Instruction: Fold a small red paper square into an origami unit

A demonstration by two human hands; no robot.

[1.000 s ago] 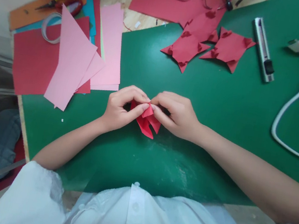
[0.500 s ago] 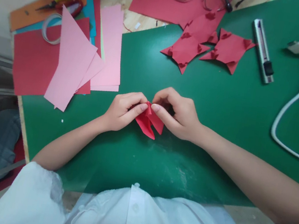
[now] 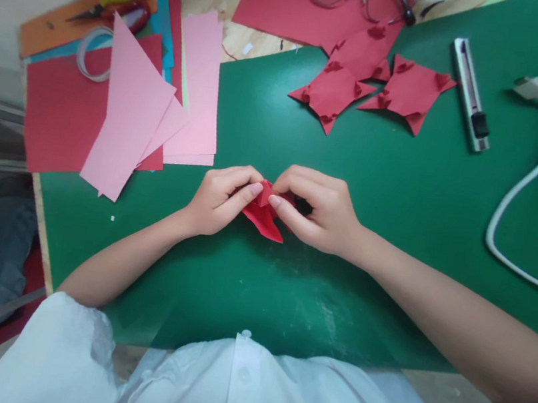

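Starting at the left with pink sheets over a red sheet, just beside a roll of tape. Next, at mid-scene over the green tabletop, pinching the folded paper between thumb and fingers of the left hand. Slants along its longest visible flap, from beneath the left hand to a sharp tip aimed rightward and toward the body; cannot tell the axis of the whole, being partly covered by fingers. Gripping its other side with thumb and fingers of the right hand. Beyond, farther right, showing red star-shaped pieces, a box cutter, lastly a white cable.
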